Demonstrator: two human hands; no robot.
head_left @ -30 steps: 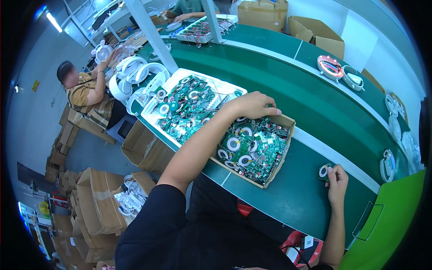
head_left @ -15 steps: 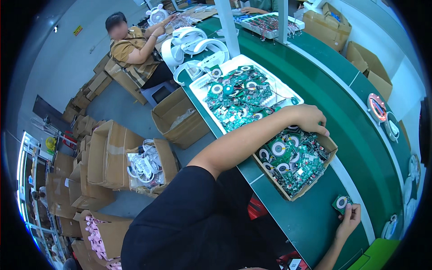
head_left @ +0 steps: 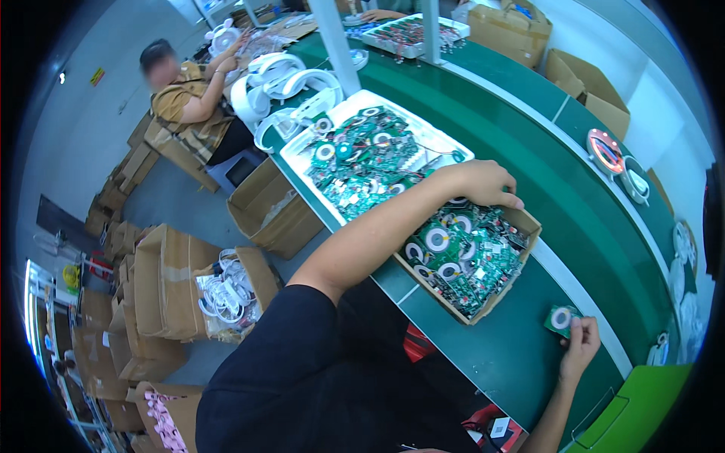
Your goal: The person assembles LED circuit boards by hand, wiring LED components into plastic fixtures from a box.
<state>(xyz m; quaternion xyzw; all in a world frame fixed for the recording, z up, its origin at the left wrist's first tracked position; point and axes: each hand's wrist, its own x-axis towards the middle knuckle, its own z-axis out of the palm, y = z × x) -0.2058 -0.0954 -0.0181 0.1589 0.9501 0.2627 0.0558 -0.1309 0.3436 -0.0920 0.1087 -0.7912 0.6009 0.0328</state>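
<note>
My right hand (head_left: 581,346) pinches a small green circuit board (head_left: 560,320) with a white ring on it, held above the bench at the right. My left arm stretches across an open cardboard box (head_left: 495,308) heaped with similar circuit boards (head_left: 472,260). At the box's far edge my left hand (head_left: 487,183) is closed, thumb and bent fingers over the rim; its other fingertips are hidden. Just beyond the box, a white foam tray (head_left: 442,140) holds more green boards and thin wires.
White curved plastic housings (head_left: 287,79) stand left of the tray. A green bench (head_left: 491,370) curves right, with a pink-faced round part (head_left: 605,152) on its far side. A bright green panel (head_left: 649,408) lies lower right. Cardboard cartons (head_left: 174,283) crowd the left floor; a seated co-worker (head_left: 192,102) works at far left.
The whole view has swung, so most things sit further left. My right hand has raised the circuit board slightly and turned it. My left hand stays at the box's far edge.
</note>
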